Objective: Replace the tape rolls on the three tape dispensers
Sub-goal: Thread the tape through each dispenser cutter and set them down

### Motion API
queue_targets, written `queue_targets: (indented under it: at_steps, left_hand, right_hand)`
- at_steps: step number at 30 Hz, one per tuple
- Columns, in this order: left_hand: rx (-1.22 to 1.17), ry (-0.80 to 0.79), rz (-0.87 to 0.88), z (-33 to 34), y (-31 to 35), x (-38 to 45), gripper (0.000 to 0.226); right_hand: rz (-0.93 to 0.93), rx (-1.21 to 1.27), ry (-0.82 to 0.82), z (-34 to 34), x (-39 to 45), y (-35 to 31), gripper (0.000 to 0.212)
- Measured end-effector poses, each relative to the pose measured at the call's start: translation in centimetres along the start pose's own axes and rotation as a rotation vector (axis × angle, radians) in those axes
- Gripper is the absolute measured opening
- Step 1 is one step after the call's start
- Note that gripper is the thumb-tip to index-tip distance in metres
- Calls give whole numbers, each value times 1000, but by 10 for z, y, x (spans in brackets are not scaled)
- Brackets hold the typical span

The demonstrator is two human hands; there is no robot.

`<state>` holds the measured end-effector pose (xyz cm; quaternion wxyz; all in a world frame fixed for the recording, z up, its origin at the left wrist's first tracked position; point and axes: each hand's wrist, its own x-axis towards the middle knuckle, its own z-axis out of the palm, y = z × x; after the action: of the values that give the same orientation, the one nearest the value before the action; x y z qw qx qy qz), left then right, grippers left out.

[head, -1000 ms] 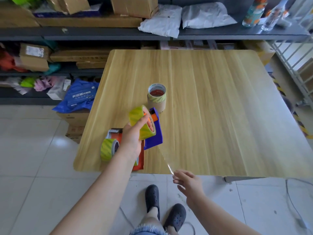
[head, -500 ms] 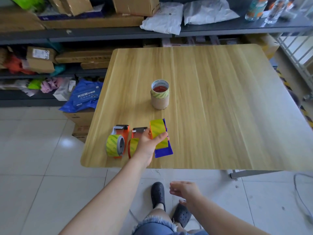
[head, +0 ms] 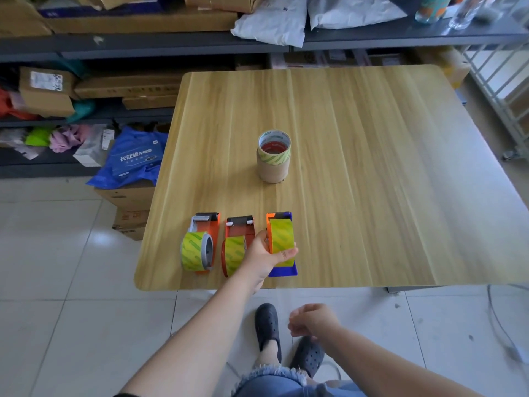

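Note:
Three tape dispensers stand in a row near the front left edge of the wooden table (head: 357, 173), each carrying a yellow-green tape roll. The left dispenser (head: 201, 243) is orange and grey, the middle dispenser (head: 237, 242) is orange. My left hand (head: 264, 255) grips the roll (head: 282, 239) on the right, blue dispenser (head: 283, 272), which sits on the table. My right hand (head: 313, 320) hangs below the table edge with fingers loosely curled and holds nothing. A stack of spent cardboard cores (head: 273, 157) topped by a thin tape roll stands mid-table.
Shelves with cardboard boxes (head: 45, 90) and white parcels (head: 272, 22) run along the back. A blue bag (head: 134, 159) and boxes sit on the floor left of the table. My feet in dark clogs (head: 267, 325) stand below the front edge.
My left hand brought the blue dispenser down from a raised tilt onto the table beside the other two. The clear tape strip that my right hand was pulling is gone, and that hand dropped back.

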<state>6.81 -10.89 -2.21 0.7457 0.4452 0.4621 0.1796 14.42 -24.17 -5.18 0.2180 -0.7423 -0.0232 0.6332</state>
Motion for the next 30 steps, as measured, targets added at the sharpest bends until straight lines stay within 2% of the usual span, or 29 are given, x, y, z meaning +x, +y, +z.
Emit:
queue_targets:
  at_steps: [2, 7, 12, 21, 30]
  left_hand:
    - [-28, 7, -6, -1, -2, 2, 36]
    - [-27, 1, -9, -1, -10, 7, 38]
    - [-42, -17, -22, -5, -13, 10, 32]
    - [-44, -20, -36, -7, -22, 14, 36]
    - [-48, -8, -66, -7, -32, 13, 43]
  right_hand:
    - [11, -58, -11, 2, 3, 0, 3]
    - [-6, -153, 0, 6, 16, 4, 14]
    - [29, -165, 0, 6, 23, 4, 14]
    - [19, -253, 3, 5, 32, 3, 22]
    - [11, -252, 30, 4, 43, 4, 18]
